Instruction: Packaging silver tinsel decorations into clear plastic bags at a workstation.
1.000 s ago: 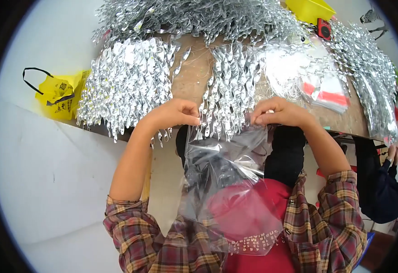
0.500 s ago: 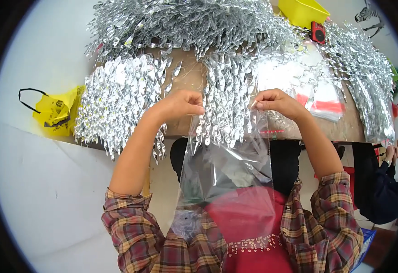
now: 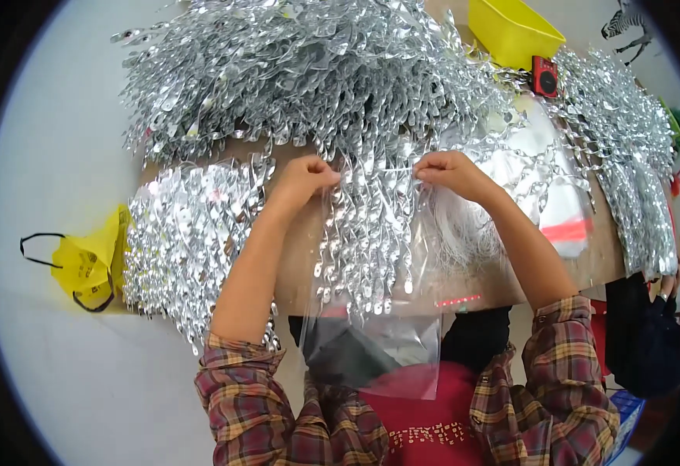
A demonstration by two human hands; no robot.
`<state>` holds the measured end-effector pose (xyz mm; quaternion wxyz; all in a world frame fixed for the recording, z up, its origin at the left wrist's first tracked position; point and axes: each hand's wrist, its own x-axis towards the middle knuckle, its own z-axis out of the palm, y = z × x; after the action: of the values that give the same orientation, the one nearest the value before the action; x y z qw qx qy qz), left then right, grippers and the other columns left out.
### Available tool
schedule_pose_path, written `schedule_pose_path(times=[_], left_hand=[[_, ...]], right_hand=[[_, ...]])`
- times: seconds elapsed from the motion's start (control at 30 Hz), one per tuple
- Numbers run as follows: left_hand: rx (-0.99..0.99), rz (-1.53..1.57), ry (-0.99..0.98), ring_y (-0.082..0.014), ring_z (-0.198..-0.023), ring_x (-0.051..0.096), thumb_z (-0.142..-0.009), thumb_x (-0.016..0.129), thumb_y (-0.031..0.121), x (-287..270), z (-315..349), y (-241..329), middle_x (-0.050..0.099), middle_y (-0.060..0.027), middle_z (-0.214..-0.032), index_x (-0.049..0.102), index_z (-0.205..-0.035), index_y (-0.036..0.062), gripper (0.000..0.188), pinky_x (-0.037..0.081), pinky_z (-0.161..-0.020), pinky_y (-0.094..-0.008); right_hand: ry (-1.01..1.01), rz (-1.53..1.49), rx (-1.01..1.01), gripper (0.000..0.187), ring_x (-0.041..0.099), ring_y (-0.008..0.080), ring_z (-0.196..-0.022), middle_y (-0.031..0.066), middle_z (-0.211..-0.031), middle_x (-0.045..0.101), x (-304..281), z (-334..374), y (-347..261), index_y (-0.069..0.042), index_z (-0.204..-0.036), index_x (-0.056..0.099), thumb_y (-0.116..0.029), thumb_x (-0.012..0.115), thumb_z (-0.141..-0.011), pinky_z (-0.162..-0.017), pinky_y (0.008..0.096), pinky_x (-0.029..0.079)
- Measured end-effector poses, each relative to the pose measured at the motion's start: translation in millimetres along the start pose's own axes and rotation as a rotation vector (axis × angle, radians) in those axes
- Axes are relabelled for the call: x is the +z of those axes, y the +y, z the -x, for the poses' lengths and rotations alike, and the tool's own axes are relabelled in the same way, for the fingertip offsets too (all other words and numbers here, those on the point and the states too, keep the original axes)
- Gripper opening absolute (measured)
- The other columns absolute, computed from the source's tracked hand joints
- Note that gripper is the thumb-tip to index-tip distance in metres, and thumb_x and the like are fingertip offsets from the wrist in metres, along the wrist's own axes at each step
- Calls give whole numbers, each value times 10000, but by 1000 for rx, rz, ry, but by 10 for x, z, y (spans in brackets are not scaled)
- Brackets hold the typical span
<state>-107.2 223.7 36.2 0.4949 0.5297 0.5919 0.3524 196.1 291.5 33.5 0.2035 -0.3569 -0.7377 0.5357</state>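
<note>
A clear plastic bag (image 3: 402,342) stretches between my two hands and hangs over the table's near edge. My left hand (image 3: 307,180) pinches its upper left corner, thumb against fingers. Its upper right corner is pinched by my right hand (image 3: 445,172). A bunch of shiny silver twisted foil strands (image 3: 367,241) lies between my hands, within the bag's outline. Whether every strand is inside the bag I cannot tell. Just beyond my fingertips, the strands' upper ends merge with a large silver foil pile (image 3: 301,78).
More foil strands (image 3: 188,241) cover the table's left side and hang over its edge. At right lie flat clear bags (image 3: 561,233) with red bands. A yellow bin (image 3: 515,35) and a red box-shaped device (image 3: 544,76) stand behind. A yellow bag (image 3: 83,264) is far left; another person's arm (image 3: 655,318) shows at right.
Both hands have moved farther over the table, drawing the bag with them and slightly closer together. Less of the bag hangs below the table edge. The camera view has also shifted.
</note>
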Motion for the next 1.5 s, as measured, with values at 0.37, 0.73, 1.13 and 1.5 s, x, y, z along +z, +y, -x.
schedule_pose_path(times=[0.37,0.73,1.13,1.5], left_hand=[[-208,107,111,-57,-568,471,-886,603,190,153,228,-88,532,12,-672,584,-907,53,141,369,-475,-204],[61,-219,332,-107,-579,566,-835,582,99,465,791,-261,582,-35,-660,558,-780,33,89,439,-555,-247],[461,192,543,-69,-760,501,-891,531,42,774,1882,213,561,-20,-831,514,-845,32,50,411,-721,-211],[874,422,575,-133,-822,593,-923,547,113,189,2350,1640,646,-123,-1001,535,-927,14,100,475,-802,-259]], right_hand=[[240,820,207,323,594,259,-636,75,-657,603,291,444,-339,-52,-775,653,-370,642,-827,-611,349,466],[458,492,9,258,548,273,-563,140,-634,570,688,854,-70,-33,-766,611,-284,598,-828,-549,356,417],[648,530,-470,114,527,186,-611,74,-676,566,995,1683,-788,-2,-777,600,-88,597,-852,-577,303,385],[607,234,-682,164,471,65,-731,-13,-784,547,352,1671,-2323,-5,-833,582,-150,560,-907,-652,216,375]])
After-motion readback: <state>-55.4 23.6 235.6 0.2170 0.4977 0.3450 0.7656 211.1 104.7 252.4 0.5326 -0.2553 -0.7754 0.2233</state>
